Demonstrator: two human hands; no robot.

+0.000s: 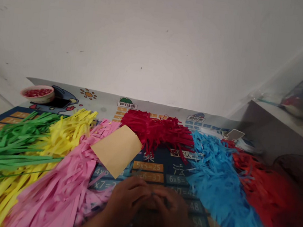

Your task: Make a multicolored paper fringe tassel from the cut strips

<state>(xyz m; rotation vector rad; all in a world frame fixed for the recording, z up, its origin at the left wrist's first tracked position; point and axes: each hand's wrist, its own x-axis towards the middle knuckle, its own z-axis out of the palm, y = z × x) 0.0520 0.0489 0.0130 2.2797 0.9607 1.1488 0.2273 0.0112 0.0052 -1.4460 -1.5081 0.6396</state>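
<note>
Head view: both bare hands low at centre, over a dark blue printed mat [164, 160] bearing multiplication sums. Left hand [130, 194] and right hand [173, 205] brought together, fingers bent, tips meeting or nearly so; a small dark spot shows between them, too blurred to name, so cannot tell whether either hand is closed on anything. Nearest loose item is a tan paper sheet [117, 151], just beyond the left hand, turned cornerwise, its left part overlying pink paper strips [61, 183]. Left of the pink, yellow paper strips [68, 133], then green paper strips [14, 138] at the far left, the heaps touching and partly overlapping. Crimson fringe [156, 130] behind the sheet, lying across the back of the mat. Right of the hands, well apart from the fingers: blue fringe [214, 182], slanting toward the near edge, with red fringe [263, 188] alongside it, outermost. Back left corner: bowl [48, 98] of small red pieces, a dark flat object [60, 102] beside it. Pale wall [159, 45] behind.
</note>
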